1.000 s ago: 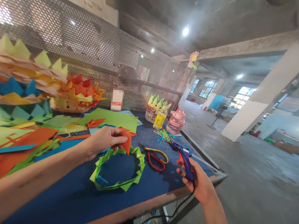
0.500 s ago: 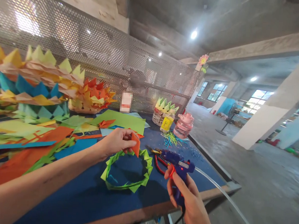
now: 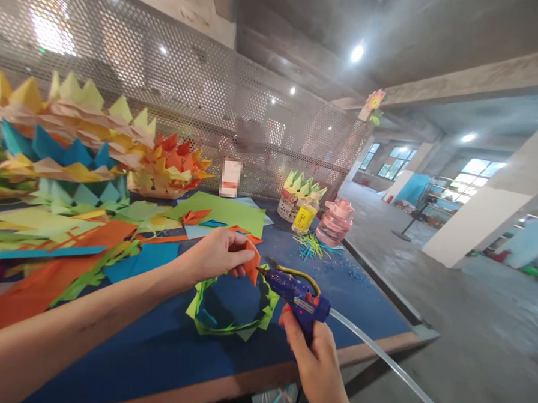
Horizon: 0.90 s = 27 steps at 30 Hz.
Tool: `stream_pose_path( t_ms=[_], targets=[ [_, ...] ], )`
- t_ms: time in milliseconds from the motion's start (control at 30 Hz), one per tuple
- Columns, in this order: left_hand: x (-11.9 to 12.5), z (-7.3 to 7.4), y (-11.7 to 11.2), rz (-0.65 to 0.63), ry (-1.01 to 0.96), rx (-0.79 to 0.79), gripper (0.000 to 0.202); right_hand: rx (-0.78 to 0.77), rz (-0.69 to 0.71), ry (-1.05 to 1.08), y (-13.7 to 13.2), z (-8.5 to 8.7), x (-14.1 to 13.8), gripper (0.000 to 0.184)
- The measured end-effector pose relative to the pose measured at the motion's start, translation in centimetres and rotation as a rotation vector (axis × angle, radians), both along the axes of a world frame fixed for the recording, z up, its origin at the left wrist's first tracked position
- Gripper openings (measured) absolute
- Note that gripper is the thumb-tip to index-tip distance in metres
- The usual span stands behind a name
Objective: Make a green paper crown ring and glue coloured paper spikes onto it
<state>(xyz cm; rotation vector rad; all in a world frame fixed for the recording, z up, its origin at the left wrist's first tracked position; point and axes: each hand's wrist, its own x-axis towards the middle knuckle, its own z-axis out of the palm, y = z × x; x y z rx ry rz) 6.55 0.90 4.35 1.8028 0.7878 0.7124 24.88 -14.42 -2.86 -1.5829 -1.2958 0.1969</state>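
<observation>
My left hand (image 3: 228, 253) pinches a folded piece of orange paper (image 3: 252, 264) above the far rim of a green folded-paper ring (image 3: 233, 331), which lies on the blue tabletop. In my right hand (image 3: 311, 354) is a blue hot glue gun (image 3: 295, 293), its fingers wrapped round the handle. The gun's nozzle points left and sits at the right edge of the orange paper; whether it touches cannot be made out. A clear glue stick (image 3: 387, 358) trails from the back of the gun. Pliers lie partly hidden behind it, with a yellowish handle (image 3: 312, 278) showing.
Stacked paper crowns (image 3: 68, 149) stand at the back left, with loose coloured sheets (image 3: 81, 255) before them. At the back right are a yellow-labelled bottle (image 3: 304, 218), a pink jug (image 3: 335, 223) and paper scraps (image 3: 311, 247). A perforated metal screen (image 3: 188, 95) closes off the back.
My right hand has brought the glue gun left, its nozzle now at the orange paper. My left hand still holds the paper, now turned a little. The view has shifted slightly.
</observation>
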Motion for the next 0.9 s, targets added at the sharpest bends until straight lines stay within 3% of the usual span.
stream_pose_path(
  t_ms=[100,367,900],
  targets=[
    [0.0,0.1,-0.1,0.000,0.012,0.004,0.020,-0.066,0.030,0.013,-0.1,0.0,-0.1,0.046],
    [0.0,-0.2,0.2,-0.019,0.009,0.014,0.020,-0.026,0.053,-0.077,0.1,-0.5,0.4,0.040],
    [-0.1,-0.3,0.3,-0.032,0.020,0.026,0.020,-0.064,0.135,-0.057,0.0,1.1,-0.6,0.034]
  ],
)
